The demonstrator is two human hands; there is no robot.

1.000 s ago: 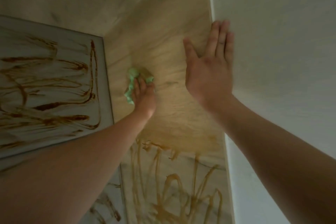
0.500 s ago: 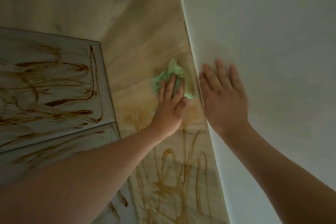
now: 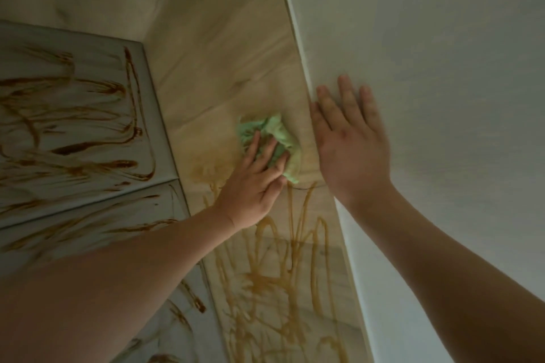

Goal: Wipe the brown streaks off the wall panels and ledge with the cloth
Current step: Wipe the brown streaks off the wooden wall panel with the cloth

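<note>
Left hand (image 3: 253, 185) pressing green cloth (image 3: 275, 134) on streaked panel (image 3: 224, 67), fingers straight, right hand (image 3: 351, 150) flat against white wall (image 3: 442, 67), both grips released

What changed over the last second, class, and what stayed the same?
The left hand slid the cloth rightward across the tan panel, from near the corner to beside the white wall. The right hand shifted onto that wall. The streaks on the grey panels look unchanged.

Left hand (image 3: 250, 188) and right hand (image 3: 351, 150) are both bare. Left forearm (image 3: 118, 289) and right forearm (image 3: 442, 268) are bare to the frame edge.
</note>
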